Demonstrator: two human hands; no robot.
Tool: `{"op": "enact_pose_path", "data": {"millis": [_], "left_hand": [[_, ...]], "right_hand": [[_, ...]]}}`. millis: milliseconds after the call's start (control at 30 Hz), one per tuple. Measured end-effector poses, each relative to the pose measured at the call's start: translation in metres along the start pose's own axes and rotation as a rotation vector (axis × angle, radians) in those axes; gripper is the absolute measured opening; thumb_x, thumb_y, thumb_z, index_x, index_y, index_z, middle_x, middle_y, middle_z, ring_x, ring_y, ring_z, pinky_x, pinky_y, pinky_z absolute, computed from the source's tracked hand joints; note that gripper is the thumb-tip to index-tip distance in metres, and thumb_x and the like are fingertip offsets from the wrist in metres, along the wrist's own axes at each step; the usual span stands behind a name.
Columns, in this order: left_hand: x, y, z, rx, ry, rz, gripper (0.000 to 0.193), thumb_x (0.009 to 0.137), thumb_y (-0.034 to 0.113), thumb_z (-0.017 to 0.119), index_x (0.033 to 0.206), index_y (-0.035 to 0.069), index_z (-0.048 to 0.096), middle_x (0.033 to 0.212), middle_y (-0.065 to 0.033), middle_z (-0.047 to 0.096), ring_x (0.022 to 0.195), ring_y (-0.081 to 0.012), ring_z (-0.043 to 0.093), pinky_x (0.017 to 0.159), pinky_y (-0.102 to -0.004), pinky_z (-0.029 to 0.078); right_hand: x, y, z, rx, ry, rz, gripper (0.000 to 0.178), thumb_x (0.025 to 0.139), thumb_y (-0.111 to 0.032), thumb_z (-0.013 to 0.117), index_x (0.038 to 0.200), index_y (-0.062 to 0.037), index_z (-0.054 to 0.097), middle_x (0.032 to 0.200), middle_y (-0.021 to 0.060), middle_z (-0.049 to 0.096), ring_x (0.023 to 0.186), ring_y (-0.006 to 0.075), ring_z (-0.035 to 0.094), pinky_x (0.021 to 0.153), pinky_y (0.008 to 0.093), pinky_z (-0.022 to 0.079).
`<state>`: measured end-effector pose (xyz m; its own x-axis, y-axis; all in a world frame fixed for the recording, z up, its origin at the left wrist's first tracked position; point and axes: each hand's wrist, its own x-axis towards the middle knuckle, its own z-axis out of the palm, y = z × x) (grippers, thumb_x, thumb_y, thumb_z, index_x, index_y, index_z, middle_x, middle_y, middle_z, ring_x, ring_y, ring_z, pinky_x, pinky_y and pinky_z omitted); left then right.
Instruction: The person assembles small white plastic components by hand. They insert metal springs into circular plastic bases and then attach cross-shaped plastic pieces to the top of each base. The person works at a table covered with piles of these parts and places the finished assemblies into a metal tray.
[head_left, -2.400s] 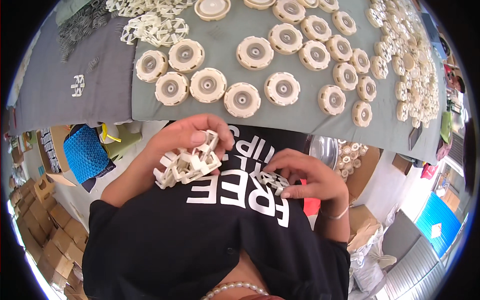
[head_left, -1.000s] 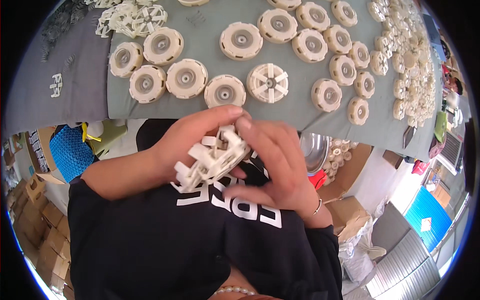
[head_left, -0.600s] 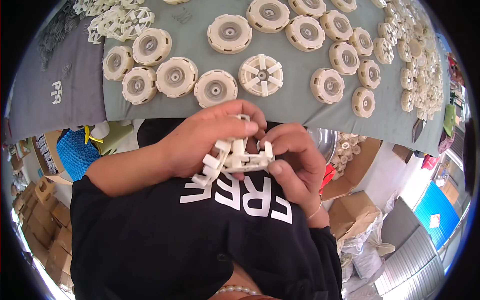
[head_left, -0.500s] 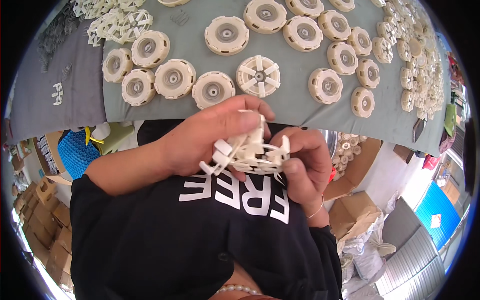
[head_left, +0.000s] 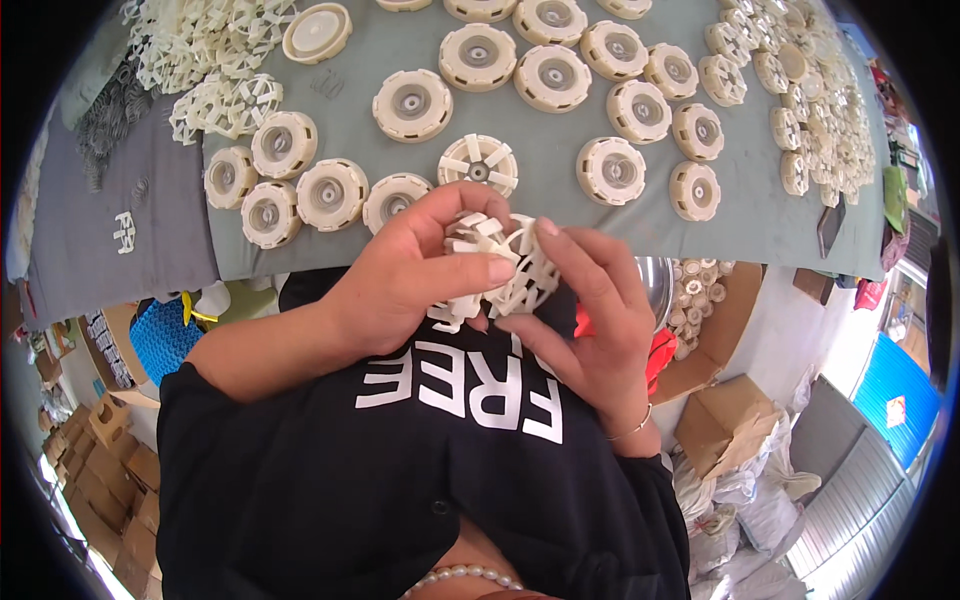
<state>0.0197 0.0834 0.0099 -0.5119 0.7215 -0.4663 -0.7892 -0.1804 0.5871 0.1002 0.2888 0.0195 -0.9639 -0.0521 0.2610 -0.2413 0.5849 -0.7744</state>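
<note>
Close to my chest, just off the table's near edge, several white spoked plastic rings [head_left: 527,287] are bunched together. My left hand [head_left: 395,270] is closed around them, thumb across the front and fingers curled behind. From the other side my right hand [head_left: 600,330] grips the bunch, index finger at its top and thumb at its lower edge. How many rings are held is hidden by the fingers. Just beyond my hands lies a round cream housing with a white spoked ring [head_left: 478,165] on its top.
Several round cream housings with clear centres [head_left: 412,105] lie across the grey-green cloth. White spoked rings [head_left: 205,45] and dark coil springs [head_left: 105,125] are heaped far left. More round parts [head_left: 815,130] crowd the right side. A cardboard box [head_left: 735,325] of round parts stands below right.
The view has shifted, so the table's things sit lower in the picture. My right fingers have moved up and now span the spoked rings, which are turned and pressed closer together.
</note>
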Motion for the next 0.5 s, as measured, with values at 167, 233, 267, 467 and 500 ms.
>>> {"op": "enact_pose_path", "data": {"millis": [167,233,267,467,500], "left_hand": [[-0.005,0.002,0.007,0.100,0.117,0.068,0.029,0.095,0.008,0.072,0.120,0.009,0.057,0.103,-0.0005,0.066,0.082,-0.0059,0.065,0.065,-0.0226,0.056],[-0.002,0.002,0.004,0.137,0.114,0.076,0.027,0.094,0.009,0.069,0.117,0.007,0.056,0.105,-0.0038,0.063,0.080,-0.0090,0.065,0.058,-0.0220,0.055],[-0.002,0.002,0.005,0.163,0.131,0.081,0.027,0.093,0.009,0.068,0.117,0.007,0.056,0.103,-0.0033,0.063,0.079,-0.0088,0.065,0.058,-0.0220,0.055],[-0.004,0.007,0.019,0.194,0.088,0.211,0.057,0.085,0.011,0.073,0.138,0.004,0.053,0.128,-0.0080,0.058,0.107,-0.0114,0.063,0.080,-0.0255,0.057],[-0.003,0.005,0.016,0.318,0.022,0.265,0.059,0.085,0.011,0.073,0.140,0.004,0.053,0.129,-0.0086,0.058,0.109,-0.0123,0.062,0.084,-0.0273,0.056]], "right_hand": [[-0.003,-0.001,-0.010,0.082,-0.073,-0.009,0.056,0.073,-0.007,0.089,0.125,-0.0074,0.069,0.116,0.0119,0.066,0.095,0.0280,0.069,0.079,0.0345,0.059],[-0.004,0.003,-0.016,0.236,-0.089,0.064,0.056,0.071,-0.005,0.089,0.122,-0.0060,0.067,0.112,0.0126,0.064,0.091,0.0269,0.068,0.078,0.0330,0.060],[-0.004,-0.002,-0.011,0.331,-0.041,0.210,0.058,0.070,-0.005,0.089,0.123,-0.0052,0.066,0.112,0.0126,0.063,0.091,0.0262,0.068,0.077,0.0323,0.060],[-0.001,0.011,-0.007,0.339,-0.158,0.076,0.063,0.073,-0.002,0.082,0.132,0.0016,0.059,0.129,0.0153,0.053,0.099,0.0203,0.066,0.081,0.0301,0.061],[-0.003,0.012,-0.007,0.490,-0.138,0.157,0.061,0.074,-0.003,0.082,0.131,0.0020,0.060,0.128,0.0151,0.053,0.101,0.0200,0.066,0.082,0.0301,0.061]]}}
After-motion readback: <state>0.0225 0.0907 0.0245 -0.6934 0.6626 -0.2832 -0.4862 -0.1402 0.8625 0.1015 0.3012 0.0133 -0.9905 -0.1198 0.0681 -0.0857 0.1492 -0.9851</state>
